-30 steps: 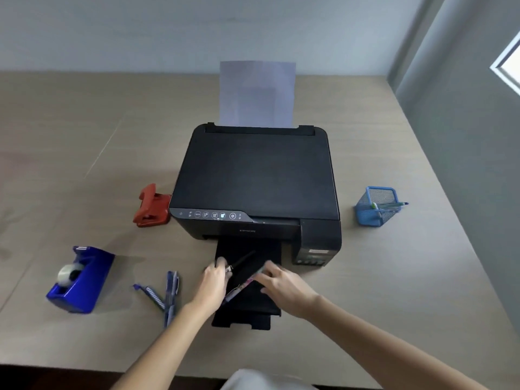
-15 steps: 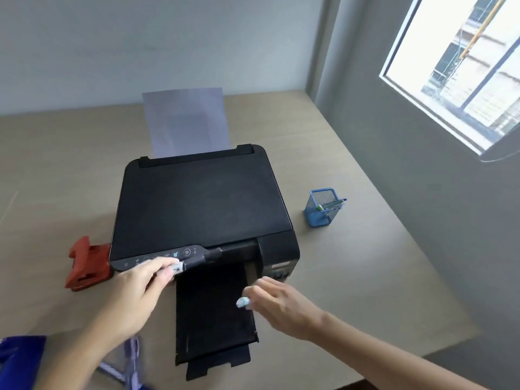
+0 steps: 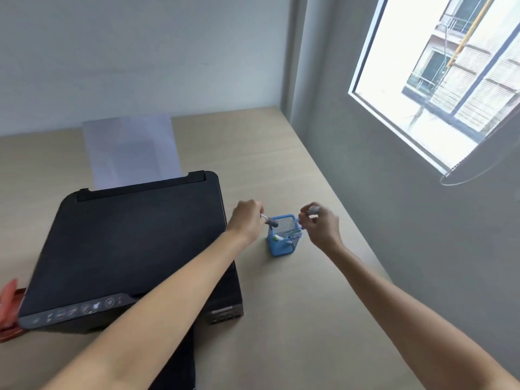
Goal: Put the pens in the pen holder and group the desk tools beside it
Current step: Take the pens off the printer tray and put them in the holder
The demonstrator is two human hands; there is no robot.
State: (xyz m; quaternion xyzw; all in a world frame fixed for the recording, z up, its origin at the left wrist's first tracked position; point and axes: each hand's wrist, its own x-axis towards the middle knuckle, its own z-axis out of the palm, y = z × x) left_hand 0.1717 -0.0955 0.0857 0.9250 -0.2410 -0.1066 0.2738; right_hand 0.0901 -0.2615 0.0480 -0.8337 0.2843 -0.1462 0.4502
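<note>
A blue mesh pen holder (image 3: 281, 244) stands on the desk just right of the printer, with a green-and-white pen (image 3: 278, 237) leaning inside it. My left hand (image 3: 247, 220) sits at the holder's left rim, shut on a grey-tipped pen (image 3: 270, 220) whose end points over the opening. My right hand (image 3: 319, 225) hovers at the holder's right rim, shut on a pale pen (image 3: 311, 210) pinched in the fingertips. Most of that pen is hidden in the fingers.
A black printer (image 3: 132, 249) with paper (image 3: 130, 150) in its rear feed fills the left of the desk. A red hole punch (image 3: 9, 311) pokes out at the far left edge. A grey wall and window (image 3: 450, 80) bound the desk on the right.
Both hands have carried their pens from the printer's front tray up and right to the pen holder. The view has swung right, so the tape dispenser and loose pens are out of frame.
</note>
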